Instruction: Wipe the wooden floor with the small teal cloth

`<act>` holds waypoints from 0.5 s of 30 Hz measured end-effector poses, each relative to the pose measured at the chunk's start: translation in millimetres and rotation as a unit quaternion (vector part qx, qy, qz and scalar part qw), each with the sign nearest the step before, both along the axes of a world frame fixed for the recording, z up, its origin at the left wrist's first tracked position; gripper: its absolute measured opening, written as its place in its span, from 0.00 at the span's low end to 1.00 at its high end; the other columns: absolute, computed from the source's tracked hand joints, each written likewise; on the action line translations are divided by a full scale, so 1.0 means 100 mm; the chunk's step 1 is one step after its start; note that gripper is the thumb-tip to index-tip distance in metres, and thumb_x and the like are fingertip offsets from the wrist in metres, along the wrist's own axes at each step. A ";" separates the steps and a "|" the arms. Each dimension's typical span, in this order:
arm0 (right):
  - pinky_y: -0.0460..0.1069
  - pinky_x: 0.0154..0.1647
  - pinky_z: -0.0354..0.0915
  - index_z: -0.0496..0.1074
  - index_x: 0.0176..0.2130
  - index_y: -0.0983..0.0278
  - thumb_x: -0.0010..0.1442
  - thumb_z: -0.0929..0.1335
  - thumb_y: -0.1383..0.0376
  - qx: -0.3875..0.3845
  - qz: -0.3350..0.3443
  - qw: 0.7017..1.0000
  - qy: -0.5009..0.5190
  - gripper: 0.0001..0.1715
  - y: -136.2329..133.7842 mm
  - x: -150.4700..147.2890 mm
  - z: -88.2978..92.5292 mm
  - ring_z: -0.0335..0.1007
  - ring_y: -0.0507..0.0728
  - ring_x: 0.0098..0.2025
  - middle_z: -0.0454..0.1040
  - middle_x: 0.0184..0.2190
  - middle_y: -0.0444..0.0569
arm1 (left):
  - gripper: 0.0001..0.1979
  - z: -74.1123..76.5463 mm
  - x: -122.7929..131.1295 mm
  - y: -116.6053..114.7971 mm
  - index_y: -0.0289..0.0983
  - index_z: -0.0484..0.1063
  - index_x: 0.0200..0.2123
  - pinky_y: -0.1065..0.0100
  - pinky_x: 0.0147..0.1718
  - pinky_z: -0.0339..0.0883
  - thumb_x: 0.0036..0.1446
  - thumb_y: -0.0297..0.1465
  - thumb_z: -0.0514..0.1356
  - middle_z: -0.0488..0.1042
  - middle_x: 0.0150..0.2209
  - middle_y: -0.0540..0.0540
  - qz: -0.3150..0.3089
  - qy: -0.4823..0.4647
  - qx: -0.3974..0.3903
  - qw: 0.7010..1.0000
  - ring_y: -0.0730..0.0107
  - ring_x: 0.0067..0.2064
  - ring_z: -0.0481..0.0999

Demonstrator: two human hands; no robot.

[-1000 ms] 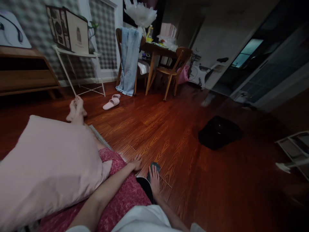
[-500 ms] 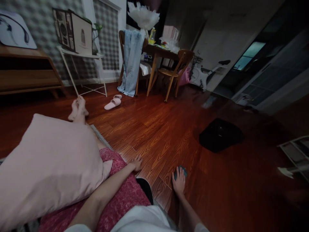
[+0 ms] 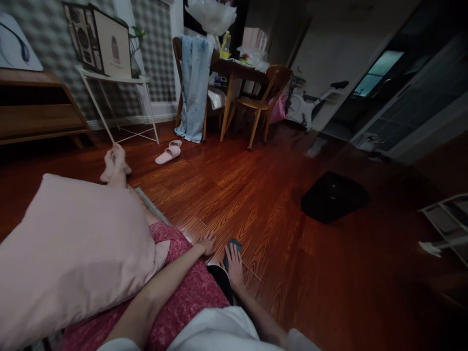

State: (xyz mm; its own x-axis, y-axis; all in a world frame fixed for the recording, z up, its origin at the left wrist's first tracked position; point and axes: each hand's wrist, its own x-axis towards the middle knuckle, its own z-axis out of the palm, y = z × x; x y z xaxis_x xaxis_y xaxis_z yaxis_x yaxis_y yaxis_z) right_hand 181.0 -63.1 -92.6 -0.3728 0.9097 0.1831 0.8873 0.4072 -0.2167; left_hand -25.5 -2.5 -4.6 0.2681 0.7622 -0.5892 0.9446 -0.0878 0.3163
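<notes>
My right hand (image 3: 235, 267) presses a small dark blue-green cloth (image 3: 234, 243) against the floor, its fingers laid over the top. The cloth shows beyond and between the fingers; the rest lies hidden under the palm. A short way to the left, my left hand (image 3: 207, 242) rests on the floor beside my thigh with fingers spread, holding nothing. Both hands are close to each other but apart. The reddish-brown wooden floor (image 3: 263, 204) shows wood grain and plank seams around them.
A pink pillow (image 3: 84, 243) lies over my legs, on dark pink clothing (image 3: 179, 287). On the floor stand a black object (image 3: 332, 197) to the right and pink slippers (image 3: 168, 152) ahead. Farther back are a wooden chair (image 3: 261, 102), a table and a white side table (image 3: 113, 78).
My right hand has slid left across the floor with the cloth, coming close to my left hand. The left hand stays in place. The view has shifted slightly.
</notes>
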 end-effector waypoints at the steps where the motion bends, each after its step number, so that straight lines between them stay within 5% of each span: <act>1: 0.59 0.71 0.46 0.56 0.71 0.59 0.70 0.56 0.49 -0.001 0.029 1.000 0.001 0.36 0.09 -0.04 0.04 0.42 0.59 0.74 0.52 0.73 0.51 | 0.44 0.00 0.00 0.00 0.37 0.44 0.74 0.40 0.68 0.38 0.60 0.46 0.55 0.31 0.75 0.40 -0.001 -0.001 0.001 1.000 0.48 0.74 0.30; 4: 0.57 0.71 0.46 0.56 0.70 0.58 0.70 0.56 0.52 0.004 0.061 0.998 0.010 0.34 0.42 -0.01 0.13 0.43 0.57 0.74 0.53 0.73 0.50 | 0.44 0.00 -0.01 0.00 0.37 0.43 0.74 0.40 0.68 0.38 0.60 0.46 0.54 0.31 0.75 0.39 -0.001 -0.006 -0.003 1.000 0.47 0.74 0.30; 6: 0.57 0.70 0.47 0.58 0.70 0.61 0.70 0.55 0.52 0.009 0.026 0.999 0.017 0.34 0.64 0.15 0.17 0.45 0.58 0.73 0.55 0.72 0.52 | 0.44 0.01 -0.02 -0.01 0.38 0.43 0.74 0.40 0.68 0.38 0.60 0.47 0.55 0.31 0.75 0.38 -0.004 -0.004 -0.008 1.000 0.46 0.74 0.30; 10: 0.58 0.69 0.49 0.60 0.68 0.66 0.69 0.54 0.51 0.014 -0.119 0.992 0.026 0.37 0.89 0.77 0.14 0.46 0.60 0.72 0.57 0.70 0.57 | 0.43 0.05 -0.03 -0.02 0.35 0.44 0.73 0.42 0.68 0.37 0.60 0.43 0.55 0.30 0.75 0.38 -0.010 0.005 -0.009 1.000 0.48 0.74 0.29; 15: 0.63 0.68 0.48 0.57 0.69 0.71 0.68 0.49 0.49 0.032 -0.297 0.954 0.028 0.43 0.67 1.75 0.02 0.43 0.65 0.73 0.54 0.71 0.63 | 0.43 0.08 -0.01 -0.03 0.32 0.43 0.73 0.41 0.68 0.36 0.61 0.42 0.54 0.27 0.74 0.36 -0.007 0.007 -0.014 1.000 0.48 0.73 0.28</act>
